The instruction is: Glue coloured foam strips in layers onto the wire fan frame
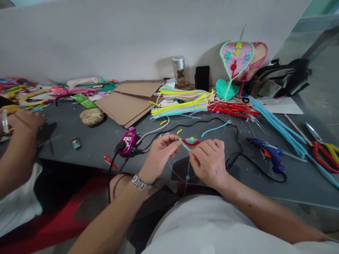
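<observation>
Fingers pinched, my left hand (161,155) grips a thin wire frame near one end of a light green pipe cleaner (184,144). The other end of that pipe cleaner is between the closed fingers of my right hand (210,160). Just behind the fingers shows a small red, blue and yellow pipe-cleaner piece (191,141); whether it is fixed to the frame I cannot tell. Below my hands the wire frame (177,175) curves down in a loop, with a small teal knot (187,177) at its bottom. My right fingertips are partly hidden.
A blue hot glue gun (270,151) and red-handled scissors (324,151) lie at right. Bundled pipe cleaners (182,102) and a finished fan (237,60) are behind. A purple power socket (128,143) with cords sits left. Another person's hand (25,121) works far left.
</observation>
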The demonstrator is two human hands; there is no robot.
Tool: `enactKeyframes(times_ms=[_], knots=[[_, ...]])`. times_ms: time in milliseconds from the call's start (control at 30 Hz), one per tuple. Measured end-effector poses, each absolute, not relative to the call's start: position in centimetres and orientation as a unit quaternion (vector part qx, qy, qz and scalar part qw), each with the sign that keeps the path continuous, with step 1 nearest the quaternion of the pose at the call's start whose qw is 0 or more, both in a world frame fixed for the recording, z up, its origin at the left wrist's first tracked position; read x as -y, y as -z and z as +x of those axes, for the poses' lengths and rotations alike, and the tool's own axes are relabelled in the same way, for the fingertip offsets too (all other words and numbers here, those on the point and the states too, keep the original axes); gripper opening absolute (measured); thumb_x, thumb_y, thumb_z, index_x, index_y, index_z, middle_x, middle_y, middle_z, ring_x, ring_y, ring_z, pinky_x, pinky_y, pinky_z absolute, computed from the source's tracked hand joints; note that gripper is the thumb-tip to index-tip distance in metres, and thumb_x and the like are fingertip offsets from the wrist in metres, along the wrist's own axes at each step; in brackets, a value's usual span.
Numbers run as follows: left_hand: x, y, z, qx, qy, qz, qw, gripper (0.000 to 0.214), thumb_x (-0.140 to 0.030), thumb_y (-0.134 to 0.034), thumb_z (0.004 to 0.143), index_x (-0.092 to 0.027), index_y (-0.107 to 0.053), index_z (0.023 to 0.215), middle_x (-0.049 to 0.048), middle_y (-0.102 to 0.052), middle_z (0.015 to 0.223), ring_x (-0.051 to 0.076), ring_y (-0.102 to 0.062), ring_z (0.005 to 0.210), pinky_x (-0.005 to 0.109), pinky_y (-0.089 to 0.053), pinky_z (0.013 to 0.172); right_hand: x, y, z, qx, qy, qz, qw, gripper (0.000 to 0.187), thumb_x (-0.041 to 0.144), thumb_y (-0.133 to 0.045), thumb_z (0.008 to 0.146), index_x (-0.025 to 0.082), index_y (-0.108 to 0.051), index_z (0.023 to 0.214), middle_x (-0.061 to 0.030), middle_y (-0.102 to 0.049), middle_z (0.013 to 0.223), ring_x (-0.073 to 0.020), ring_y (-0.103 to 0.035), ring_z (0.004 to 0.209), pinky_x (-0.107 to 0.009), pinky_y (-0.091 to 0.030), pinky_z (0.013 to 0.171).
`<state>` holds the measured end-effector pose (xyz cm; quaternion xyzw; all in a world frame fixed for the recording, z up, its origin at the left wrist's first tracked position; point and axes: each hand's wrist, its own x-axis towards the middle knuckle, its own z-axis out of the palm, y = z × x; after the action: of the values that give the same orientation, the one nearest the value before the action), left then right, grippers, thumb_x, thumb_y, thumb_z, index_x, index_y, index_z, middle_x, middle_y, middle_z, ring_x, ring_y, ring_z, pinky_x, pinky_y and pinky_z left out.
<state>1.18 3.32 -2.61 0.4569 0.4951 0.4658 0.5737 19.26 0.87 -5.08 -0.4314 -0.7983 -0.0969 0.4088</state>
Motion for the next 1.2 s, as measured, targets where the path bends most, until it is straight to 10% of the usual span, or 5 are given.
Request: enactKeyframes(times_ms=[1200], knots=[[-3.6,1.9,1.0,-0.488,-0.440,0.491,0.572,0.027,-0.040,-0.081,0.078,-0.016,-0.070,0.074,-0.0039,-0.048,0.058,0.007,-0.035,0.052,0.024,-0.022,0.050,-3.1,4.4,22.8,0.837,0.078,-0.391,0.376,0.008,0.019,-0.060,0.100,0.021,-0.067,0.103,-0.0017,-0.078,0.095,-0.0176,-0.067,0.088,-0.043,-0.031,0.108]])
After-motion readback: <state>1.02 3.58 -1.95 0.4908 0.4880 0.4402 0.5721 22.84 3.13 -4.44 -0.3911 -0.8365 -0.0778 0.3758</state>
